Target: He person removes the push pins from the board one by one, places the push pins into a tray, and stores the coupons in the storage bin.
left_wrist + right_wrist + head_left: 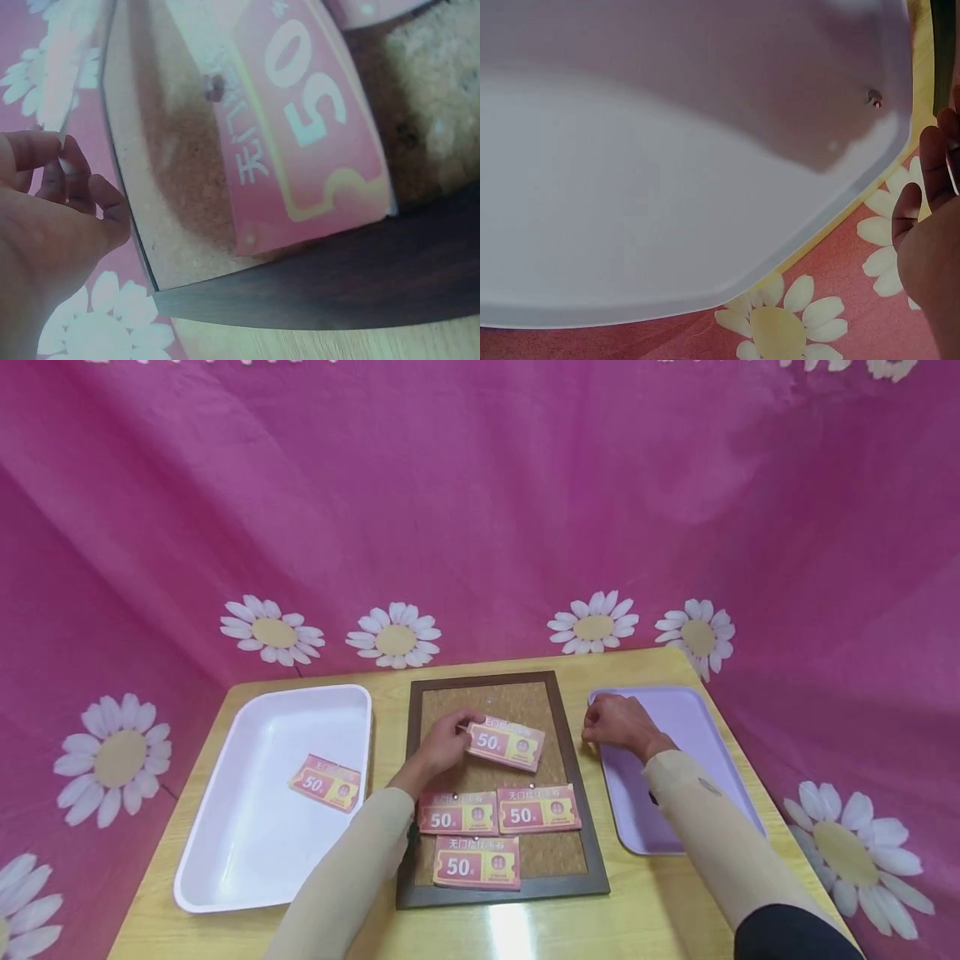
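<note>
My left hand pinches a pink and yellow coupon marked 50 by its left end, over the upper part of a cork board with a dark frame. Lower on the board lie three like coupons, one on the left, one on the right and one below, each with a small pin at its top edge. My right hand is over the left rim of a purple tray, fingers curled in; I cannot tell whether they hold anything. One small pushpin lies in the tray's corner.
A white tray stands left of the board, with another coupon lying inside near its right wall. Everything is on a light wooden table. Behind it hangs a magenta cloth with white daisies.
</note>
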### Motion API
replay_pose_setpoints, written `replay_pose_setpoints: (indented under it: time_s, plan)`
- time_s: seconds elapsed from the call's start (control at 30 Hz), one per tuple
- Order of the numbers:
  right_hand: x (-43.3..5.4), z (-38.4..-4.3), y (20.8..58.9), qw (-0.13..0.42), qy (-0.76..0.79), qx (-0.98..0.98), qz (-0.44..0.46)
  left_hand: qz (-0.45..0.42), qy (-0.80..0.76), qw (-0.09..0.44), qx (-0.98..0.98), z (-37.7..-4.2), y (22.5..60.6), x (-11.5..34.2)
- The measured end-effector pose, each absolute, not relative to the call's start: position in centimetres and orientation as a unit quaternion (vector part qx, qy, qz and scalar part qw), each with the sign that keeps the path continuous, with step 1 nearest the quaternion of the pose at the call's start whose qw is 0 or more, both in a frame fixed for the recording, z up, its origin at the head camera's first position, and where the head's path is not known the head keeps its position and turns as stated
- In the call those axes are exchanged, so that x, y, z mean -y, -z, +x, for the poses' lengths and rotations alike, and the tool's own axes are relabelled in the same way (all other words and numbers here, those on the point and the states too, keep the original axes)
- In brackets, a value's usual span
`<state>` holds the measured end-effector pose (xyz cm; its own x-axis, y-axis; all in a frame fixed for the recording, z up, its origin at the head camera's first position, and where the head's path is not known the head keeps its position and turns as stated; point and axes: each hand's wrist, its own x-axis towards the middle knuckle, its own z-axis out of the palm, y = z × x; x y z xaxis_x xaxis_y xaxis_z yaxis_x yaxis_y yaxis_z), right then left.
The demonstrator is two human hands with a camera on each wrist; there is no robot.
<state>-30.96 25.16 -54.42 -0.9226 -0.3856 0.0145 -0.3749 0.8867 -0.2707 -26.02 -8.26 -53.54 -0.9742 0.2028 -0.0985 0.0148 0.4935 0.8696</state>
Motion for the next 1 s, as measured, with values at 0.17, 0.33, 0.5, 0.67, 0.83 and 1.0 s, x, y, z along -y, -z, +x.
replay_pose_setpoints:
  time_s: [0.17, 0.33, 0.5, 0.67, 0.83, 1.0]
  plan:
    - [-26.1, -31.0, 54.0, 0.031, 0.130, -0.973, -0.186, 0.079, -0.490, 0.074, -0.865, -26.2, 52.9, 8.6]
    - [-26.6, -31.0, 53.6, 0.026, 0.140, -0.975, -0.170, 0.087, -0.499, 0.058, -0.860, -26.0, 52.2, 9.0]
    - [-27.2, -30.6, 53.1, 0.039, 0.165, -0.976, -0.138, 0.079, -0.514, 0.049, -0.853, -25.4, 51.5, 9.7]
    - [-27.9, -30.2, 52.9, 0.078, 0.185, -0.975, -0.097, 0.045, -0.530, 0.050, -0.845, -24.6, 51.2, 10.7]
    - [-28.7, -29.8, 52.7, 0.085, 0.176, -0.976, -0.100, 0.023, -0.525, 0.062, -0.849, -24.1, 50.8, 11.5]
    - [-28.8, -29.7, 52.3, 0.086, 0.177, -0.974, -0.110, 0.007, -0.526, 0.059, -0.849, -23.8, 50.2, 12.4]
